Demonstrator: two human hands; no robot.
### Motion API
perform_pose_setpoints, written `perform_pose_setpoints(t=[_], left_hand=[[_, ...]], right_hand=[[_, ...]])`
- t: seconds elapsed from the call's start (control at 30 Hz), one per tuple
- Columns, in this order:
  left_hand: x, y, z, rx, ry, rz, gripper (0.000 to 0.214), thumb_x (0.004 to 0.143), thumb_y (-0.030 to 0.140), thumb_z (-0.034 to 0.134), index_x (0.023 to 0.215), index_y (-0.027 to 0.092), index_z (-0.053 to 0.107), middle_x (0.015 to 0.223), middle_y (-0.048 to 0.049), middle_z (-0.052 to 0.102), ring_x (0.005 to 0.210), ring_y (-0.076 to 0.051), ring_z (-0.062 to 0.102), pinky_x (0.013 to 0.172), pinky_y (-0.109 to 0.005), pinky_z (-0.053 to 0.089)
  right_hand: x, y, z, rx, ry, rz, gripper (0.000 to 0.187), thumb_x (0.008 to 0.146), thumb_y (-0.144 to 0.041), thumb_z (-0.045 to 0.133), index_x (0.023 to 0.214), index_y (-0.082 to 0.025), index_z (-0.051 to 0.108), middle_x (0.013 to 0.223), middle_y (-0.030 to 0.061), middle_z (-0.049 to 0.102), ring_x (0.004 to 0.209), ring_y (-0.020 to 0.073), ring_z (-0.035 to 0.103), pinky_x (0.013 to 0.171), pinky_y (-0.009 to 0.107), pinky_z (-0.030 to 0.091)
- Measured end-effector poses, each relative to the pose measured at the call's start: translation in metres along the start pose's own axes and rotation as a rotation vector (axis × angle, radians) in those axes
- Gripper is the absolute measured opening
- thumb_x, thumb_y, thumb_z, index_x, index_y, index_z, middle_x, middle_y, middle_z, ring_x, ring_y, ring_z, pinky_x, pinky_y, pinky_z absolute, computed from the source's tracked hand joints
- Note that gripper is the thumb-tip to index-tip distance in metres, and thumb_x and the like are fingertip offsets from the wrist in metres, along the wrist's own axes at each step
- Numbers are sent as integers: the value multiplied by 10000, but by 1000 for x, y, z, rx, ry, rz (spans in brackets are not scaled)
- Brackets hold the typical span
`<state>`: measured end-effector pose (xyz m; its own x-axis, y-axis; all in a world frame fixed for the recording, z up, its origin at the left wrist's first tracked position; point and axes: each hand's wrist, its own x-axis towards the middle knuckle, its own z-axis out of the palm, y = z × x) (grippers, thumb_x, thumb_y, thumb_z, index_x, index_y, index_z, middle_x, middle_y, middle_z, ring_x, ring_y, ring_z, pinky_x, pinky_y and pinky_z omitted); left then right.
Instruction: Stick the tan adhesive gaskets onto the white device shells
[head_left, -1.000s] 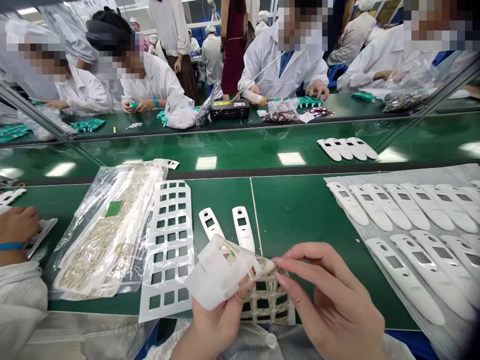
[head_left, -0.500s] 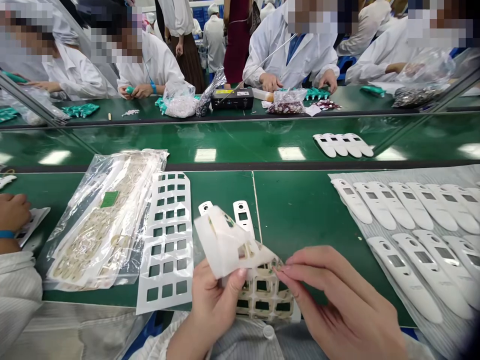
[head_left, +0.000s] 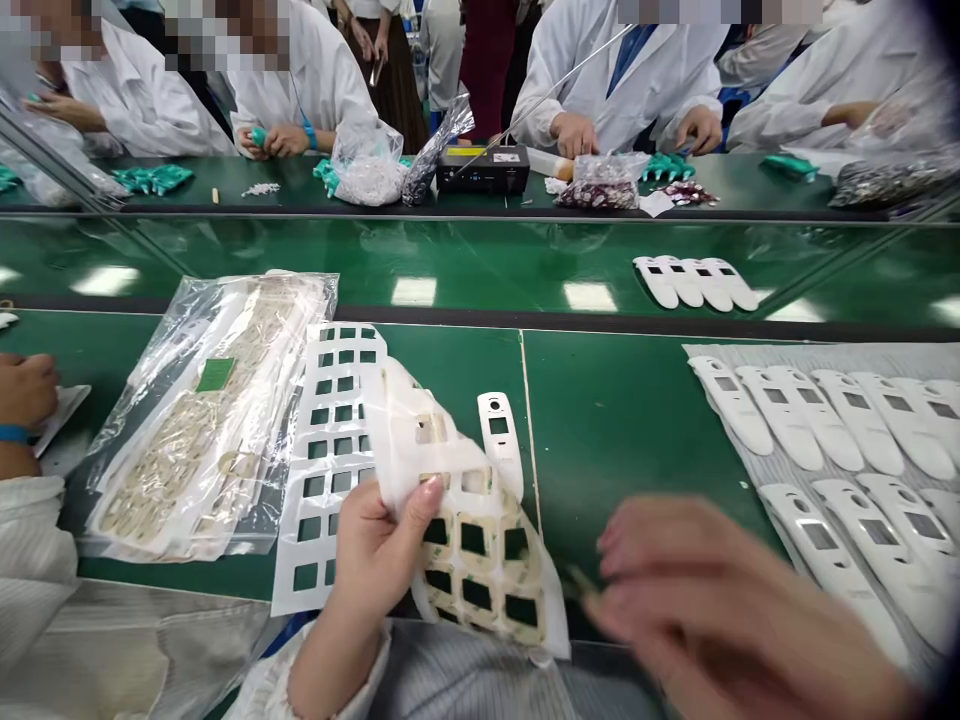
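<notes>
My left hand (head_left: 386, 550) is closed on a bent white backing sheet of adhesive stickers (head_left: 491, 535), thumb on top. Tan adhesive frames with square cut-outs show on its lower part, while the upper part curls over. To the right of the sheet, apart from it, is my right hand (head_left: 697, 590), smeared by motion. Its fingers are pinched together, with a small thin tan piece (head_left: 583, 588) blurred at the tips. One white device cover (head_left: 500, 440) with a square window lies just behind the sheet, partly hidden by it.
A white sheet with square holes (head_left: 306, 505) and a clear bag of adhesive sheets (head_left: 187, 440) lie left. Several white covers (head_left: 814, 535) rest on grey cloth at right; others (head_left: 694, 283) sit across the rail. A co-worker's hand (head_left: 26, 390) is far left; people in white coats sit opposite.
My right hand has moved away from the sheet to the right, a small thin piece at its fingertips. My left hand has shifted left with the sheet, which now hangs more open.
</notes>
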<state>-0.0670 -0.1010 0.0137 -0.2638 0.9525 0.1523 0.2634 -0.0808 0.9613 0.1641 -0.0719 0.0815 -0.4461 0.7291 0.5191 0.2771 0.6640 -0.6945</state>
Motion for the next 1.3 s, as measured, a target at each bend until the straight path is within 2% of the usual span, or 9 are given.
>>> perform_pose_setpoints(t=[0.1,0.2,0.27,0.33,0.47,0.63,0.83,1.03,1.3], left_hand=[[5,4,-17,-51,-234,100,162,868,281,636,760,218,740,721,18,736,622,-129,667,576,-191,512],[8,11,-8,16,-564,216,105,869,231,644,863,208,746,850,3,751,794,-146,703,806,-238,559],[9,12,10,200,-702,331,157,909,248,594,939,161,721,950,-31,742,994,-171,678,1071,-325,443],[12,8,31,379,-734,478,198,925,287,569,919,146,707,954,-36,732,1123,-192,628,1172,-364,317],[18,-2,58,561,-732,727,191,882,188,583,738,172,709,794,-14,682,1113,-271,628,1158,-457,330],[14,-15,70,548,-636,681,205,867,212,587,717,161,718,754,-16,680,1047,-297,655,1058,-446,454],[9,-21,80,494,-408,587,325,909,108,377,781,103,676,680,-3,667,929,-235,703,979,-331,516],[13,-16,80,494,-440,564,327,917,97,348,843,97,666,707,-3,682,944,-236,708,947,-319,538],[11,-15,79,489,-486,547,312,899,94,363,842,86,670,717,-16,688,960,-246,704,977,-331,526]], right_hand=[[21,45,-3,125,151,416,89,798,-209,713,751,-257,655,780,6,649,737,148,607,635,263,481],[41,95,9,395,4,817,246,692,-433,784,660,-221,664,731,21,642,750,167,591,705,289,468],[51,120,23,434,-68,905,349,607,-512,815,623,-198,663,675,22,622,700,167,566,699,308,453],[58,134,35,408,-106,911,404,560,-547,828,613,-183,660,668,16,598,667,155,530,677,310,430],[68,140,44,367,-205,897,407,582,-536,829,650,-170,664,775,15,580,733,155,515,712,306,409],[74,140,40,224,-333,804,388,716,-558,732,661,-183,648,819,34,563,790,177,537,702,317,421],[74,142,42,124,-395,757,347,763,-545,695,671,-211,677,851,38,589,836,192,551,693,333,412],[75,142,42,86,-409,734,228,782,-413,700,664,-219,685,823,17,597,796,171,548,700,337,399],[75,142,43,26,-402,717,243,787,-430,689,675,-214,685,832,30,614,807,180,566,674,333,415]])
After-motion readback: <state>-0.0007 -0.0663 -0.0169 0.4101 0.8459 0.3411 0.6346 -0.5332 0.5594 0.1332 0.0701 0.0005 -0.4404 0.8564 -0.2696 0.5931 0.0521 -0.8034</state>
